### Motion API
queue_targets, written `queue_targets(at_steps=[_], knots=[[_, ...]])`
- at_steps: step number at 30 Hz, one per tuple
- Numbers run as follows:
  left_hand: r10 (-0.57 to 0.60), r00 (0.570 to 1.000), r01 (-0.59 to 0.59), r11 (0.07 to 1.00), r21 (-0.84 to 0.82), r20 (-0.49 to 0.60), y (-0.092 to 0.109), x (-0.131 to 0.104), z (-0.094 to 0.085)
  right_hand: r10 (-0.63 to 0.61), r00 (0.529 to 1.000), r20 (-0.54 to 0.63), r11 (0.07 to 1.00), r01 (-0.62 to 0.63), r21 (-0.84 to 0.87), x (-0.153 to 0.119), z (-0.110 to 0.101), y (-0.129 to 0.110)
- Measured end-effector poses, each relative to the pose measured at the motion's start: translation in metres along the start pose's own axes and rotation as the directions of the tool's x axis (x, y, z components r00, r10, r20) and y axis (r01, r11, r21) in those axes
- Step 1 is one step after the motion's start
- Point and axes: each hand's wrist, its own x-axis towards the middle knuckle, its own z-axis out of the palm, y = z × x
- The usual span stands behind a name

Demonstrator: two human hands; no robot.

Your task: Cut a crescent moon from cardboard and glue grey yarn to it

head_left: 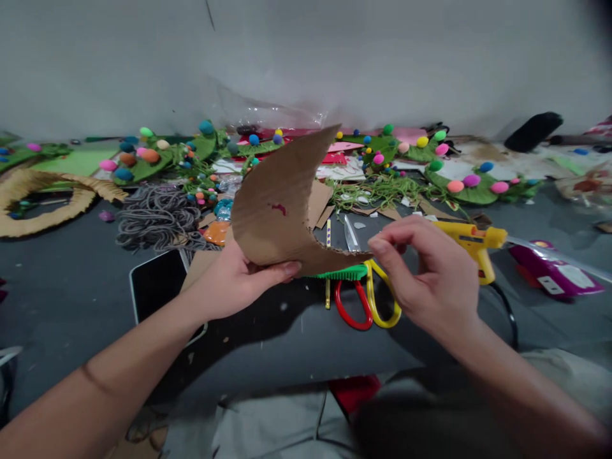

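Note:
A crescent-shaped piece of brown cardboard (282,191) is held up above the table, with a small dark red mark on its face and a rough inner edge. My left hand (239,274) grips its lower left, thumb in front and the other fingers behind it. At the crescent's right tip, my right hand (425,274) has thumb and forefinger pinched together on the point. Below the cardboard lie scissors (354,306) with one red and one yellow handle, a pencil (327,293) and a green comb-like strip (347,273).
A yellow glue gun (478,239) lies right of my right hand, near a purple package (557,271). A phone (157,284) and grey cord (157,217) are at left. Leaf shapes with pompoms (471,185) line the back by the wall; a tan wrapped ring (43,197) lies far left.

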Motion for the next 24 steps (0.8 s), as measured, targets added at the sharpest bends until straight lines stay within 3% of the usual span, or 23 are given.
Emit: queue_targets(at_steps=[3, 8, 19, 24], knots=[[-0.049, 0.999, 0.049, 0.999, 0.012, -0.020, 0.000, 0.000, -0.001, -0.019, 0.996, 0.091, 0.999, 0.016, 0.039, 0.000, 0.002, 0.003], [-0.038, 0.999, 0.037, 0.997, 0.070, 0.006, 0.005, -0.001, 0.003, -0.162, 0.969, 0.188, 0.984, 0.144, 0.104, -0.003, 0.009, 0.003], [0.155, 0.987, -0.163, 0.902, 0.400, 0.053, 0.021, -0.002, 0.010, -0.325, 0.926, 0.189, 0.941, 0.337, -0.029, -0.008, 0.015, 0.001], [0.195, 0.979, -0.203, 0.868, 0.454, 0.065, 0.023, -0.003, 0.012, -0.312, 0.941, 0.134, 0.937, 0.328, -0.122, -0.007, 0.018, 0.002]])
